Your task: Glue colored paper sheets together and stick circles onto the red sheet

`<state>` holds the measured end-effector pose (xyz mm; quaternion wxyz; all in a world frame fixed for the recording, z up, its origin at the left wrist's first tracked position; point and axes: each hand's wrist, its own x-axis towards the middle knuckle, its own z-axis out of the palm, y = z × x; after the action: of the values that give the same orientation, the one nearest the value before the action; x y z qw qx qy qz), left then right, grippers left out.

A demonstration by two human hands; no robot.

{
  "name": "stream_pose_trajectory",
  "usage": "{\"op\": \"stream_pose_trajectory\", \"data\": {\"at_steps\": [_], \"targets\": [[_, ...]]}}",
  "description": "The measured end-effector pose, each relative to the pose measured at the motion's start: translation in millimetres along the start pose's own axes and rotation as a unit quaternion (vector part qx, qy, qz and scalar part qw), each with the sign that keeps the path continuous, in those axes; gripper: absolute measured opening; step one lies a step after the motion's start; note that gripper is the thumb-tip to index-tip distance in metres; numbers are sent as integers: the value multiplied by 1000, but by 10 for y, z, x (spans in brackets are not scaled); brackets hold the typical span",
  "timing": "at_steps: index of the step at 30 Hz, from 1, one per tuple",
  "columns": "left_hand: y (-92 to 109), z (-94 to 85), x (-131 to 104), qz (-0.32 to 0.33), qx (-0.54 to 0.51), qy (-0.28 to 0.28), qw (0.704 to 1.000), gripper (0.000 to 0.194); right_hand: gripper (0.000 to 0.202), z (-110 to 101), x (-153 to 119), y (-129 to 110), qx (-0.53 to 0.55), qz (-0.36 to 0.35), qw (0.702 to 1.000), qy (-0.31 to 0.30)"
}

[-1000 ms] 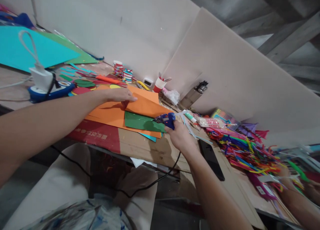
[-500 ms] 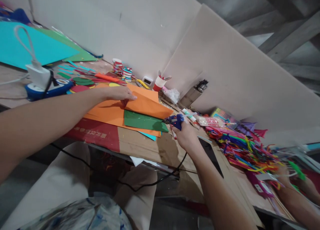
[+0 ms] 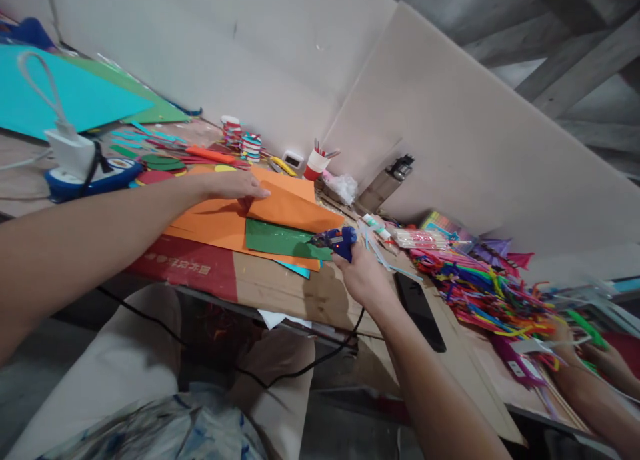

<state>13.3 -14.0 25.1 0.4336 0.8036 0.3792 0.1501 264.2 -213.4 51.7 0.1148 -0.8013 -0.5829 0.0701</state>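
My left hand (image 3: 244, 185) is closed on a folded-up flap of orange paper (image 3: 293, 210), holding it raised. Below that flap lies a strip of green paper (image 3: 273, 239), on top of more orange sheets, with thin shiny marks along its upper part. In my right hand (image 3: 367, 278) is a blue glue gun (image 3: 342, 243), its fingers wrapped round the handle. The nozzle points left over the right part of the green strip; whether it touches the paper I cannot tell. A black cord hangs from the gun across my lap.
A black phone (image 3: 421, 310) lies right of my right forearm, near a pile of coloured pipe cleaners (image 3: 480, 293). Another person's hands (image 3: 567, 347) are at far right. A bottle (image 3: 387, 183), a cup of pens (image 3: 317, 163) and a blue power strip (image 3: 95, 180) stand along the table.
The glue gun has moved left along the green strip, away from its right end. My left hand still holds the orange flap up. The view has shifted slightly.
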Motion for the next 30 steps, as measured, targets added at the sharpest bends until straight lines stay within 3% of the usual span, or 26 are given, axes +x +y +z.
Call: {"op": "stream_pose_trajectory", "data": {"at_steps": [5,12,18,24,30], "targets": [[-22,-15,30,19,33,6,999,41,34,-11,10,79,-4,27,999,27],[-18,-16,11,11,34,11,999,41,19,112,-33,-325,48,-65,997,-5],[-8,-25,5,13,43,-8,999,41,22,96,20,-259,26,-25,999,15],[-6,-23,-1,6,56,-5,998,44,21,209,14,-519,35,-75,996,-13],[-15,7,-3,-4,8,18,1000,41,21,161,79,-418,8,-17,1000,19]]}}
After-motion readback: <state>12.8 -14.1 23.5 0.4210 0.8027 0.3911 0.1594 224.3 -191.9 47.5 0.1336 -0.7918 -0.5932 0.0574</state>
